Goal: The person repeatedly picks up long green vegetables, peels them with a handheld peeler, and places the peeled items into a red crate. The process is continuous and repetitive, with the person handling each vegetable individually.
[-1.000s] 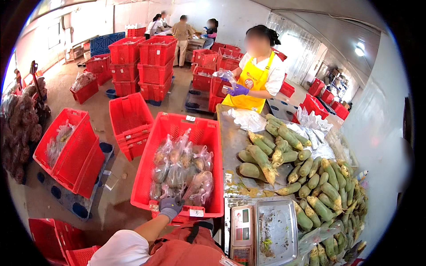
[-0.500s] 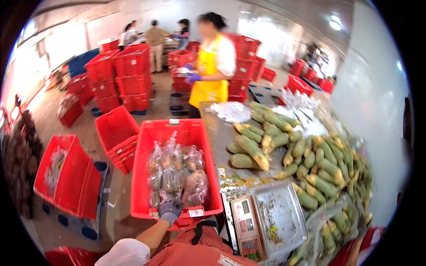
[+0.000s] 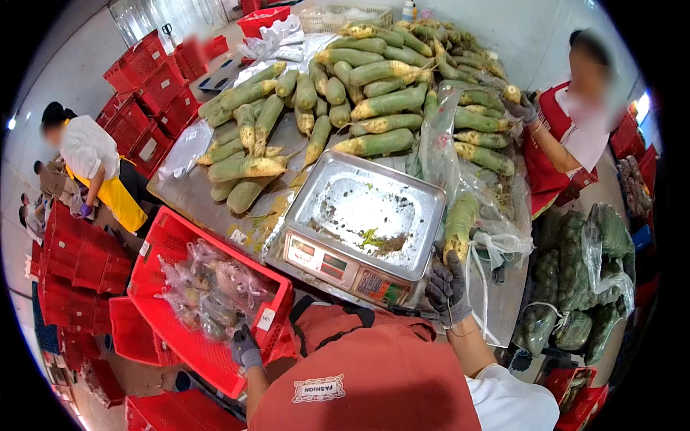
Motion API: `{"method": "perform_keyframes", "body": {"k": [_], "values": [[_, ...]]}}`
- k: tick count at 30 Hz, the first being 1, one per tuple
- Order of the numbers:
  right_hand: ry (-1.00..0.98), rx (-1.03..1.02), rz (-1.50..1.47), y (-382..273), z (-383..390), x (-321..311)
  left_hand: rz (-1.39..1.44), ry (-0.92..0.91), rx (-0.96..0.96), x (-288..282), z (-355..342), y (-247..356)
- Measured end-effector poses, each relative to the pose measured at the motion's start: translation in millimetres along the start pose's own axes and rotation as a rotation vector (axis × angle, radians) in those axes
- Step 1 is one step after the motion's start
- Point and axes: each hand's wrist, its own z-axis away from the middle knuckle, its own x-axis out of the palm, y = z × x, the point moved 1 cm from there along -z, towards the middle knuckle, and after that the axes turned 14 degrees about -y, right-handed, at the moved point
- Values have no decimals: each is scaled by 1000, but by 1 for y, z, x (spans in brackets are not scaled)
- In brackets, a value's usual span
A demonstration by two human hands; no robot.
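Note:
My left hand [image 3: 246, 350], in a grey glove, has its fingers curled over the near rim of a red plastic crate [image 3: 152, 276]. In the crate lie several clear plastic bags of produce [image 3: 212, 291]. At the right, my gloved right hand [image 3: 447, 291] grips the tapered lower end of a green radish [image 3: 461, 219]. That radish lies beside a clear plastic sack [image 3: 435, 140]. Between my hands stands a scale [image 3: 320, 260] with a metal pan [image 3: 352, 212], which carries dirt and leaf scraps.
Green radishes [image 3: 388, 108] are heaped across the metal table [image 3: 180, 188]. A co-worker in a red apron [image 3: 550, 136] handles radishes at the right; another in yellow [image 3: 108, 197] stands left. Stacked red crates [image 3: 86, 251] fill the left, and filled mesh sacks [image 3: 575, 273] lie at the right.
My view has swung right, bringing the co-worker in red and the mesh sacks into sight. My right hand now shows, gripping a radish. My left hand stays at the crate's rim.

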Motion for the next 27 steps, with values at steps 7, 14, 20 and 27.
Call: {"method": "perform_keyframes", "body": {"k": [7,14,20,27], "values": [[326,183,706,-1,-17,31,-24,-66,35,1,-7,-8],[263,294,1134,-2,-74,60,-61,-47,-29,-10,5,11],[82,507,1487,-2,-112,25,6,-71,41,-6,3,6],[246,715,1857,-31,-122,47,31,31,-55,-14,14,18]]}}
